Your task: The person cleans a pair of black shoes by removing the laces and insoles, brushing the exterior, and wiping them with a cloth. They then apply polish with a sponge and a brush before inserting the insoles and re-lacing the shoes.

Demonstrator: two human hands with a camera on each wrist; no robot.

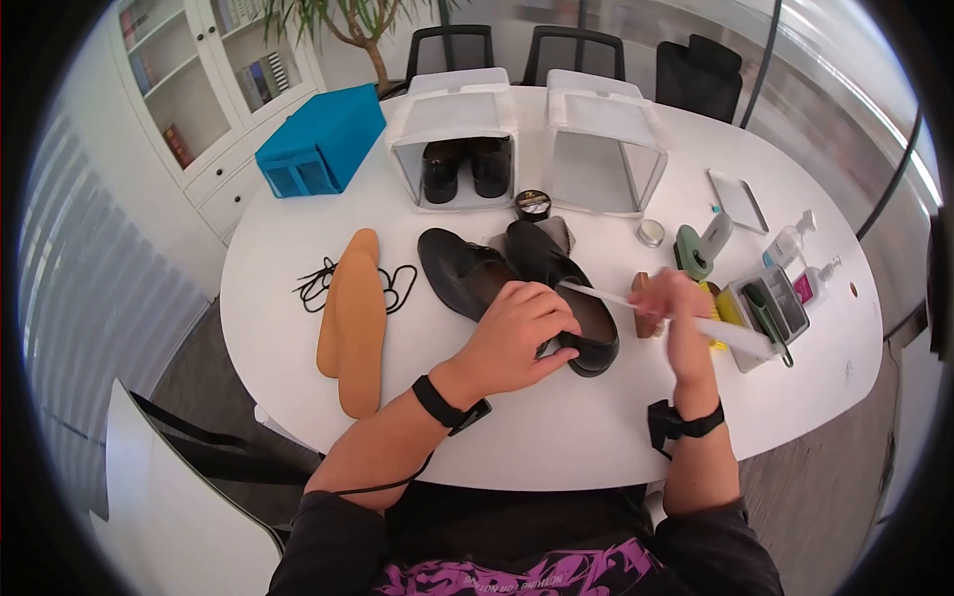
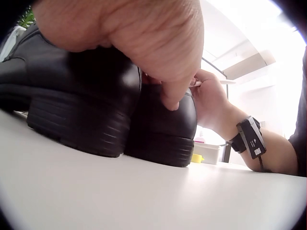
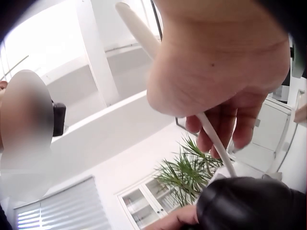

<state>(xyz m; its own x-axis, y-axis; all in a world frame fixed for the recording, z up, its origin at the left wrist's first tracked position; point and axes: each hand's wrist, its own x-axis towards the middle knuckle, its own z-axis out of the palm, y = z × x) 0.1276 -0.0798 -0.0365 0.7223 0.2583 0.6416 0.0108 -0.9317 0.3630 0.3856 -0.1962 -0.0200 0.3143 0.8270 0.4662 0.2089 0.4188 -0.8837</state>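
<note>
A pair of black leather shoes lies on the table, toes away from me: the left shoe (image 1: pixel 452 278) and the right shoe (image 1: pixel 594 333). My left hand (image 1: pixel 522 333) reaches over the left shoe and grips the heel collar of the right one, a digit bent down over its back edge in the left wrist view. With my right hand (image 1: pixel 671 295) I hold a long white stick (image 1: pixel 740 336), slim at the shoe and broad at its outer end. The slim end (image 3: pixel 223 155) reaches into the right shoe's opening, its tip hidden there.
Two tan insoles (image 1: pixel 360 343) and black laces (image 1: pixel 400 288) lie at left. Behind stand a blue box (image 1: pixel 333 134), two white shoe boxes, one (image 1: pixel 452 99) containing black shoes, and a tin (image 1: pixel 533 205). At right are a wooden block (image 1: pixel 644 316), green brush (image 1: pixel 693 253), grey caddy (image 1: pixel 790 310) and pump bottles (image 1: pixel 790 238).
</note>
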